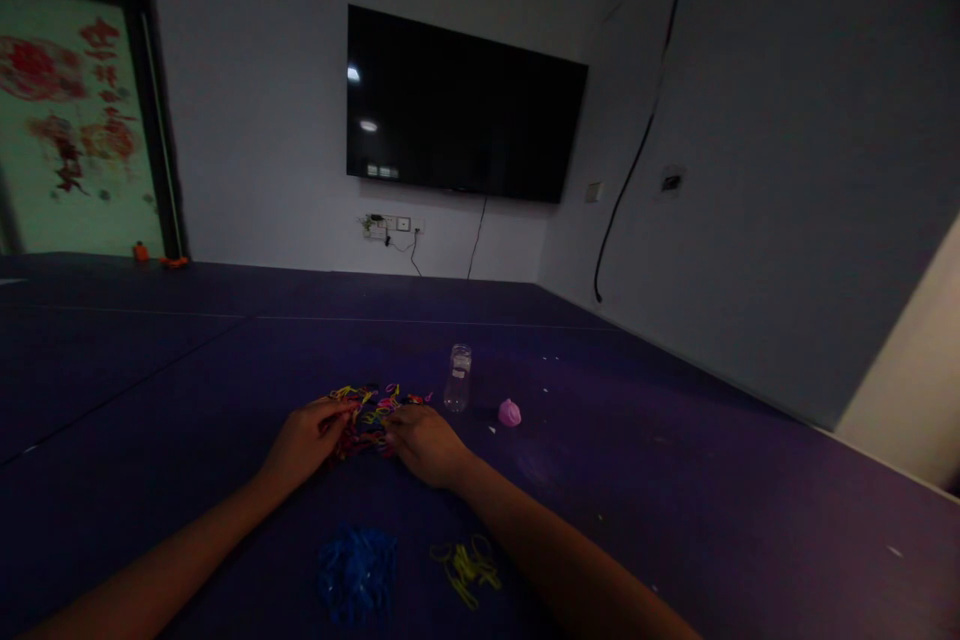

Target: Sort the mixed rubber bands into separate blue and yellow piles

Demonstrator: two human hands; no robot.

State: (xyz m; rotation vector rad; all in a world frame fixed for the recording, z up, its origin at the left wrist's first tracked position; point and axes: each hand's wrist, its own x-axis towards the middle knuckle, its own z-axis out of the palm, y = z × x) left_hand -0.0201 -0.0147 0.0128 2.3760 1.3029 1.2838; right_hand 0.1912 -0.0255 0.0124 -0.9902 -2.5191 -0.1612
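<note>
A: Over what surface are we looking, and in what room?

B: We observe a broad purple surface [187,390], crossed by thin seams and dotted with small pale flecks. It reaches back to a grey wall [247,120], on which a dark television [465,105] is mounted above a row of sockets [394,224]. On the adjoining wall at right a black cable [637,155] hangs down; at far left we note a pale panel [75,120] with red markings, and two small orange objects [141,251] near its foot.

A: Where do the mixed-coloured bands [369,417] lie?

B: We find them in a loose, tangled heap on the surface, between the two hands. Just to the right of the heap is a clear bottle [457,378], and beyond it a pink rounded object [509,412]. Nearer to us lie a blue bundle [358,570] and, to its right, a smaller group of yellow-green bands [469,568], apart from the heap.

A: How are the hands disposed?

B: The left hand [311,430] meets the left edge of the heap, its fingers bent and the thumb close to them. The right hand [426,440] reaches in from the right, palm downward, its fingers curled and their tips among the bands. Both appear partly closed; we cannot tell whether either has a band firmly gripped, since the strands are small and dim.
</note>
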